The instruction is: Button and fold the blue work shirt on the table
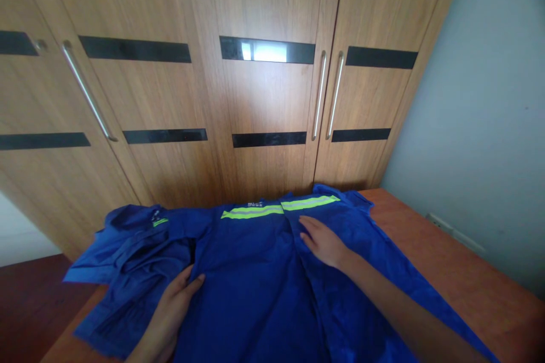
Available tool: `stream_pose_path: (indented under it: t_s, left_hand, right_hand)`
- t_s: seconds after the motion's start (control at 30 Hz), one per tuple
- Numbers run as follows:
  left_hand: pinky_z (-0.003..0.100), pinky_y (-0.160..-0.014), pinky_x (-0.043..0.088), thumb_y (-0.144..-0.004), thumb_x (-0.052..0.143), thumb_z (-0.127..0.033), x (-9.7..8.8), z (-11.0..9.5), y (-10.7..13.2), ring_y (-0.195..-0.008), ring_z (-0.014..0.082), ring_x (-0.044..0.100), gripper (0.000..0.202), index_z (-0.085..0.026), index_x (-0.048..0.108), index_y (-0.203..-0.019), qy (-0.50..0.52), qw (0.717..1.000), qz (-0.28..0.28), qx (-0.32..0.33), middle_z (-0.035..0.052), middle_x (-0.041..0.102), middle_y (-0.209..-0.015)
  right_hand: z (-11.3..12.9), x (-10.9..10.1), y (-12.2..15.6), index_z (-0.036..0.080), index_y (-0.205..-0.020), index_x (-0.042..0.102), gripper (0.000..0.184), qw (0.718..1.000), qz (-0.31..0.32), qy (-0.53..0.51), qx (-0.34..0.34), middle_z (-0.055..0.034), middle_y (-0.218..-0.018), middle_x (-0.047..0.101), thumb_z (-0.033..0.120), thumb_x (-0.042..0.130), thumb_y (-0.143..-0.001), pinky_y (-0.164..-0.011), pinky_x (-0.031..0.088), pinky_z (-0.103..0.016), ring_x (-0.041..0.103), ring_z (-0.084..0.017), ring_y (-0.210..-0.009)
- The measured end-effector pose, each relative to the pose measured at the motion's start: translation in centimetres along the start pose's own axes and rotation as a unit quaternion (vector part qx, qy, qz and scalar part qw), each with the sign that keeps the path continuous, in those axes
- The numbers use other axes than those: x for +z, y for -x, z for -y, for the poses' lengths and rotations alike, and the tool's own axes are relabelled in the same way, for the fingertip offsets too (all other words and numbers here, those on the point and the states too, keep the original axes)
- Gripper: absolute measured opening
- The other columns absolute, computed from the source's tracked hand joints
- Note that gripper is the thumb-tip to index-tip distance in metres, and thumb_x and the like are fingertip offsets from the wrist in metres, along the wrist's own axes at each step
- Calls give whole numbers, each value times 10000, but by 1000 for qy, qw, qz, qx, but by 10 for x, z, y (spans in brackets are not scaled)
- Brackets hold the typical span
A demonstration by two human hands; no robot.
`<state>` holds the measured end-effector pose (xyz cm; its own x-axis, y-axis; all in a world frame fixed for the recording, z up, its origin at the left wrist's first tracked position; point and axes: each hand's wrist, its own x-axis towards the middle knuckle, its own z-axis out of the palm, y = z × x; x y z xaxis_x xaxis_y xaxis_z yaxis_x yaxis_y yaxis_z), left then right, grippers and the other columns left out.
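Observation:
A blue work jacket (255, 272) with yellow-green reflective stripes (279, 207) lies spread over a brown wooden table (447, 272). My right hand (321, 241) rests flat on the jacket's right front, fingers stretched out toward the stripes. My left hand (172, 306) lies at the jacket's left side, thumb on top and fingers tucked under a fold of the blue cloth, gripping it. The left sleeve (128, 244) is bunched up beside that hand.
A wooden wardrobe (238, 96) with long metal handles and black strips stands right behind the table. A grey wall (489, 125) is on the right, with a white strip along the table's far right edge. Dark floor shows at the lower left.

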<state>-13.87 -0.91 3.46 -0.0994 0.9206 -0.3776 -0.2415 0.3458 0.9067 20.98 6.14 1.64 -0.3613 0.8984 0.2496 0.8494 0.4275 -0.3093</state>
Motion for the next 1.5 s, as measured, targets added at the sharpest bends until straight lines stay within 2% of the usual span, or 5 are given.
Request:
stream_pose_path:
  t_s: [0.27,0.77,1.1,1.23,1.5]
  left_hand:
    - [348,-762,581,-745,676,-143,-3,3,0,-881,254,712,397,-217,601,-1128,11,1000,-9,26,57,756,-955]
    - [402,-731,586,-699,733,-326,10,1,17,-819,289,720,516,-203,596,-1181,-1,999,22,-25,84,759,-919]
    - [418,-851,543,-632,774,-462,-9,7,38,-884,308,703,406,-194,714,-932,-97,990,100,4,69,760,-922]
    - [412,-728,576,-618,761,-505,-6,13,31,-782,322,714,401,-190,721,-864,-109,991,81,11,67,764,-831]
    - [382,-761,574,-695,729,-400,-16,-2,7,-852,289,709,273,-224,672,-896,-105,994,15,15,60,760,-880]
  right_hand:
    - [42,21,13,121,-1464,278,704,990,135,-31,-15,-128,-1549,176,556,342,-915,-1153,135,-459,141,-259,-1426]
    - [33,42,-20,130,-1444,324,722,996,70,-43,26,-141,-1533,233,600,364,-897,-1137,124,-500,172,-291,-1416]
    - [-91,-38,66,166,-1221,554,404,958,-131,-4,255,-127,-1177,626,366,378,-917,-972,441,-423,576,-255,-1115]
    - [-131,-45,99,136,-1118,606,425,915,-59,98,388,-161,-1062,672,448,461,-868,-815,517,-403,647,-289,-993]
    - [-144,-39,86,148,-1055,652,398,914,-34,99,392,-171,-1036,695,366,347,-922,-823,505,-399,661,-284,-982]
